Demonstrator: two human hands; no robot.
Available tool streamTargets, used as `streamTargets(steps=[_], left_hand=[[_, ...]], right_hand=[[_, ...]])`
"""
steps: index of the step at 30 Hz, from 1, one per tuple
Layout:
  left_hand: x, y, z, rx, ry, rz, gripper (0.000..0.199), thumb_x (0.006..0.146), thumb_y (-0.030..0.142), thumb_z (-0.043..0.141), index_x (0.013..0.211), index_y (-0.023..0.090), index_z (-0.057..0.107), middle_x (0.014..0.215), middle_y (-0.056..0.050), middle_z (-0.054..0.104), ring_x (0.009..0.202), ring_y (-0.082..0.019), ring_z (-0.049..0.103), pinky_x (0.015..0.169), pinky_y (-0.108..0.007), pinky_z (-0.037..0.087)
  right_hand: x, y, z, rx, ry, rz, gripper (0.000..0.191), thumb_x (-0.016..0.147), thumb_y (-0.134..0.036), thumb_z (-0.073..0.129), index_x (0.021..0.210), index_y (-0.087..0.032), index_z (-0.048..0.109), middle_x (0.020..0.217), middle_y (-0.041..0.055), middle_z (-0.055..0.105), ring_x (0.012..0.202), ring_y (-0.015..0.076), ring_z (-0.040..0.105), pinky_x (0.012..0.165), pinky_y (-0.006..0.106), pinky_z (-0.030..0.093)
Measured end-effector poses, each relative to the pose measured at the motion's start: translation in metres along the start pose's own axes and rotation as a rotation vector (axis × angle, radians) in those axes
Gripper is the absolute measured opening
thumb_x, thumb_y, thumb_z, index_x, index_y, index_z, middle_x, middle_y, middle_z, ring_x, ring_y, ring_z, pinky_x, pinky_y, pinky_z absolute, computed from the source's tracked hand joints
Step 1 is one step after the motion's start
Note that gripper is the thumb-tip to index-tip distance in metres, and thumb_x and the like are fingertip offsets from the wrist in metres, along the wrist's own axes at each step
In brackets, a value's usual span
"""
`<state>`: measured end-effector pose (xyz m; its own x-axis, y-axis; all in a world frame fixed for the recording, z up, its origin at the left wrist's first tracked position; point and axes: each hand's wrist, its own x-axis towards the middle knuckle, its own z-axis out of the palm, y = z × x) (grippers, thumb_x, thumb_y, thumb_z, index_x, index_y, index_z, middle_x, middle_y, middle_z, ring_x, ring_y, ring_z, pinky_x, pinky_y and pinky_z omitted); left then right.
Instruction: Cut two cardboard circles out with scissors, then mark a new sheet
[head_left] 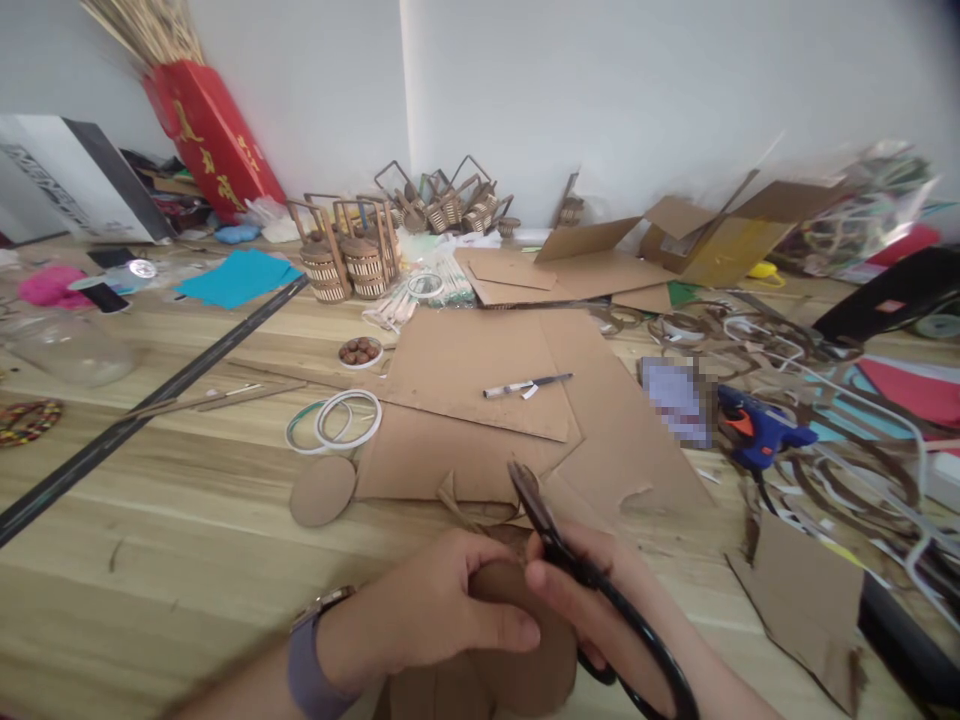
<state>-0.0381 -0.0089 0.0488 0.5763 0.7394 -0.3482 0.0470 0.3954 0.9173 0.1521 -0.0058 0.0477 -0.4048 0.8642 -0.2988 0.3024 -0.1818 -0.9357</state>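
My left hand (424, 600), with a watch on its wrist, grips a brown rounded cardboard piece (529, 665) at the near edge of the table, thumb lying on top. Black-handled scissors (551, 540) are in my right hand (611, 590), their blades pointing away from me and looking nearly closed. Fingers of the right hand also rest against the cardboard's upper right side. A thin curled cardboard strip (457, 500) lies just beyond my hands. On the left is a cut cardboard disc (323, 491). Part of the held cardboard is hidden by both hands.
Flat cardboard sheets (480, 355) carry a pen (517, 387). White tape rings (349, 420) and a dish of brown balls (360, 352) sit to the left. Small woven baskets (326, 275) stand behind. A blue glue gun (765, 430) and tangled strips crowd the right.
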Motion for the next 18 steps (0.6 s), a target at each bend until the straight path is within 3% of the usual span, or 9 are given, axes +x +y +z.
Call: streamTargets(steps=[3, 6, 11, 14, 18], left_hand=[[0.002, -0.001, -0.001, -0.16, 0.195, 0.039, 0.036, 0.07, 0.043, 0.081, 0.088, 0.019, 0.06, 0.074, 0.005, 0.062, 0.063, -0.011, 0.052, 0.05, -0.019, 0.035], [0.003, 0.0, -0.001, -0.279, 0.332, 0.101, 0.046, 0.069, 0.048, 0.083, 0.092, 0.021, 0.053, 0.081, 0.002, 0.065, 0.065, -0.012, 0.055, 0.049, -0.018, 0.04], [0.001, 0.0, 0.001, -0.311, 0.295, 0.11, 0.048, 0.07, 0.048, 0.084, 0.095, 0.02, 0.054, 0.086, 0.001, 0.066, 0.074, -0.013, 0.058, 0.062, -0.021, 0.045], [-0.001, -0.001, 0.001, -0.299, 0.254, 0.084, 0.046, 0.068, 0.043, 0.086, 0.095, 0.02, 0.057, 0.086, 0.002, 0.065, 0.081, -0.013, 0.058, 0.07, -0.022, 0.045], [0.0, -0.003, 0.001, -0.304, 0.203, 0.07, 0.044, 0.067, 0.044, 0.086, 0.091, 0.019, 0.059, 0.083, 0.002, 0.066, 0.074, -0.012, 0.056, 0.065, -0.02, 0.041]], right_hand=[[0.002, -0.004, -0.005, 0.026, 0.151, -0.012, 0.063, 0.078, -0.083, 0.05, 0.077, -0.02, 0.054, 0.044, -0.0102, 0.036, 0.035, 0.0071, 0.031, 0.034, 0.018, 0.026], [0.003, -0.009, -0.006, 0.004, 0.163, -0.015, 0.058, 0.076, -0.077, 0.057, 0.076, -0.02, 0.055, 0.043, -0.0098, 0.037, 0.035, 0.0076, 0.032, 0.035, 0.019, 0.027], [0.0, -0.006, -0.001, 0.002, 0.112, 0.012, 0.03, 0.079, -0.049, 0.063, 0.083, -0.021, 0.057, 0.045, -0.0114, 0.036, 0.035, 0.007, 0.028, 0.035, 0.019, 0.024], [-0.002, -0.001, -0.003, -0.097, 0.133, -0.085, 0.017, 0.082, -0.036, 0.059, 0.088, -0.02, 0.062, 0.047, -0.0102, 0.036, 0.038, 0.0085, 0.03, 0.036, 0.02, 0.026], [-0.003, 0.007, -0.007, -0.302, 0.142, -0.243, 0.012, 0.081, -0.024, 0.054, 0.08, -0.019, 0.065, 0.059, -0.0033, 0.051, 0.049, 0.0116, 0.044, 0.045, 0.02, 0.039]])
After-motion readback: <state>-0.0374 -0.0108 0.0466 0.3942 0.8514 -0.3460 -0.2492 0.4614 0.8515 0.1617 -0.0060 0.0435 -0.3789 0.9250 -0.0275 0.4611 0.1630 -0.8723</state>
